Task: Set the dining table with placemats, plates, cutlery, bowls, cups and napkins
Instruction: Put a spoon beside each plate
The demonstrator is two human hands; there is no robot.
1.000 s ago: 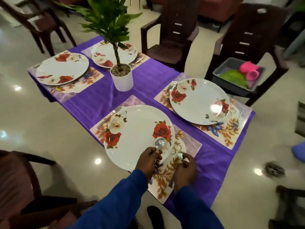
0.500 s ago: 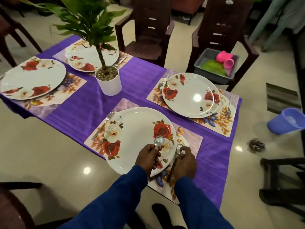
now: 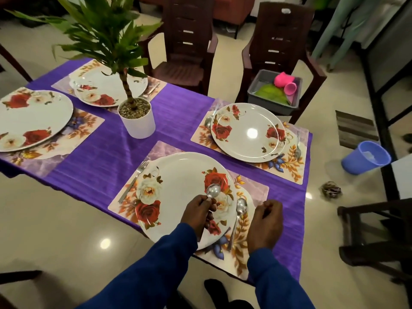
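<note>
The left hand [image 3: 197, 211] grips a spoon [image 3: 213, 191] above the nearest plate [image 3: 178, 188]; the right hand [image 3: 266, 221], fingers curled on nothing, hovers beside a second spoon [image 3: 239, 211] lying on the placemat [image 3: 256, 192] (right of that plate). Farther off, a grey tub [image 3: 267, 103] holds pink cups [image 3: 284, 80].

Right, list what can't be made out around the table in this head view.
- Handle of the spoon in the left hand: hidden in the fingers.
- Right hand: fingers curled away from the camera; whether it holds anything is unclear.
- Far plate: partly covered by the plant.
- Left plate: cut off by the frame edge.
- Grey tub: what lies under the pink cups is hidden.
</note>
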